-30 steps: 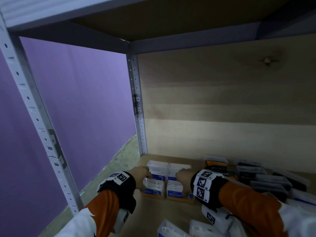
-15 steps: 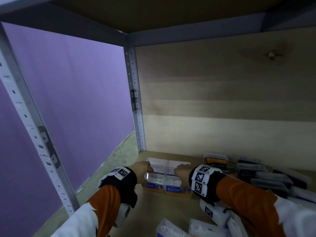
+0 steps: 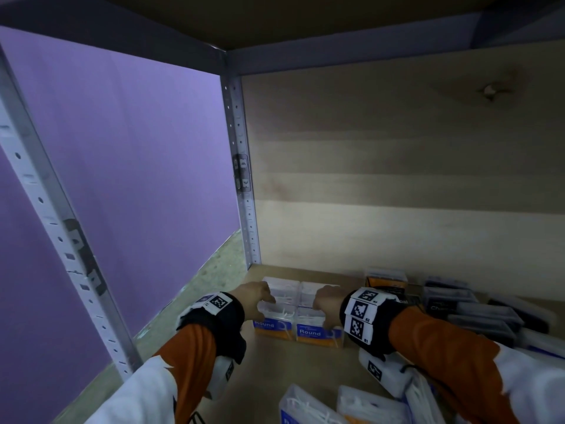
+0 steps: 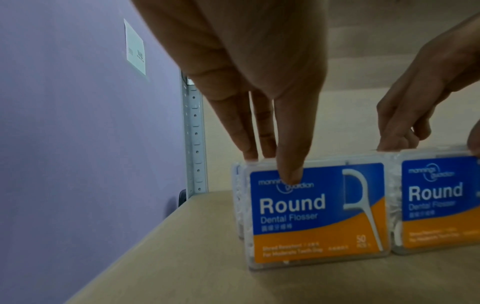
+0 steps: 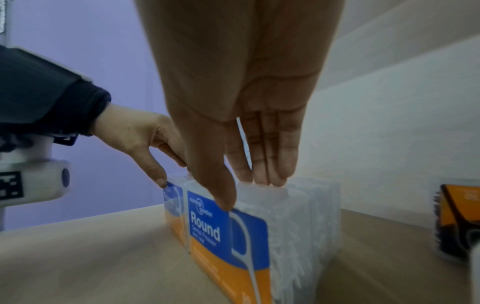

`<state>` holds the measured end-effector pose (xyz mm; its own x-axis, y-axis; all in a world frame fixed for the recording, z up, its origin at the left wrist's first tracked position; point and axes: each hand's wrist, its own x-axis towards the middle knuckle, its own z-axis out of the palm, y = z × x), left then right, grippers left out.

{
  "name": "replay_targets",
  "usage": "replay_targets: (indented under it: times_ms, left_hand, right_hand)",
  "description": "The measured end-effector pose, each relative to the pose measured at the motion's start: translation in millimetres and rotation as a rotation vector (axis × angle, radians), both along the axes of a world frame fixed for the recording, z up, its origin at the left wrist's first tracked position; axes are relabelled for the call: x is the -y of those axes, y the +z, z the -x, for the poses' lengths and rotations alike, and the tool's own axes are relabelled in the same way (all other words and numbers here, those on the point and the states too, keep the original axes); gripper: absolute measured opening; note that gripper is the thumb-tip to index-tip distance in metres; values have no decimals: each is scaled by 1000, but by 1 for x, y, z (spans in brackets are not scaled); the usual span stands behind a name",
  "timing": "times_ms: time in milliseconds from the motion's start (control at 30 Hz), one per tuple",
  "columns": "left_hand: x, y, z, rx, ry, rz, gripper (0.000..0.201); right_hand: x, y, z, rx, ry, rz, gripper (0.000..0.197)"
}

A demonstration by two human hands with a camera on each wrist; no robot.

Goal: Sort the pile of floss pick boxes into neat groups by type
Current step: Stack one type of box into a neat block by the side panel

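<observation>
Two clear "Round" floss boxes with blue and orange labels stand upright side by side at the shelf's back left: the left box [image 3: 269,324] [image 4: 311,216] and the right box [image 3: 312,331] [image 5: 226,232]. Right behind them stand two more clear boxes [image 3: 287,286]. My left hand [image 3: 255,296] [image 4: 272,164] pinches the top of the left box, thumb on the label and fingers behind. My right hand [image 3: 328,298] [image 5: 245,191] pinches the top of the right box the same way.
Several dark floss boxes [image 3: 458,304] and an orange-and-black box [image 3: 386,280] [image 5: 457,216] crowd the shelf's right side. Clear boxes lie flat [image 3: 308,405] near the front edge. A metal post [image 3: 244,209] marks the left back corner, with a wooden back panel [image 3: 397,179].
Both hands have slid the two front "Round" boxes back, closing the gap to the rear pair of clear boxes.
</observation>
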<state>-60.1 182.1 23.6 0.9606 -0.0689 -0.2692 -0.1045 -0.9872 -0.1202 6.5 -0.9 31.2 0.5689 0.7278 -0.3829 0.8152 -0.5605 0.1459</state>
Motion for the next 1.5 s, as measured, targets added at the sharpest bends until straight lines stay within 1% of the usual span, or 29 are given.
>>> replay_targets:
  times_ms: [200,367,433,533,600,667,767,900,1033,1133,1233,1300,1400,1500]
  left_hand:
    - [-1,-2,-3,-9,31,4,55]
    - [-1,-2,-2,0,52,18,54]
    - [2,0,-2,-1,59,12,48]
    - [9,4,1,17,47,13,28]
    - [12,4,4,38,43,30,24]
    - [13,5,8,53,39,67,29]
    - [18,9,16,27,16,143,42]
    - [34,18,29,-21,-65,183,43]
    - [54,23,44,-57,-144,185,40]
    - [68,24,55,-95,-194,224,38]
    - [82,23,65,-141,-237,213,40]
    - [91,22,70,-169,-253,200,44]
    - [99,19,76,-230,-267,195,51]
    - [102,15,81,-277,-254,170,57]
  right_hand:
    - [1,0,0,5,-26,-23,47]
    - [2,0,1,5,-36,-41,43]
    - [3,2,3,11,-37,-37,42]
    - [6,6,5,12,-35,-38,43]
    - [9,10,8,9,-28,-34,45]
    - [12,14,13,6,-22,-28,46]
    - [18,22,22,-24,-14,-13,48]
    - [33,28,37,-31,22,2,44]
    - [48,31,50,-115,27,40,41]
    - [59,30,57,-148,24,68,40]
    - [68,28,61,-179,3,69,40]
    - [72,26,64,-192,-11,73,44]
    - [77,22,69,-206,-17,72,49]
    - [80,18,73,-224,-20,72,49]
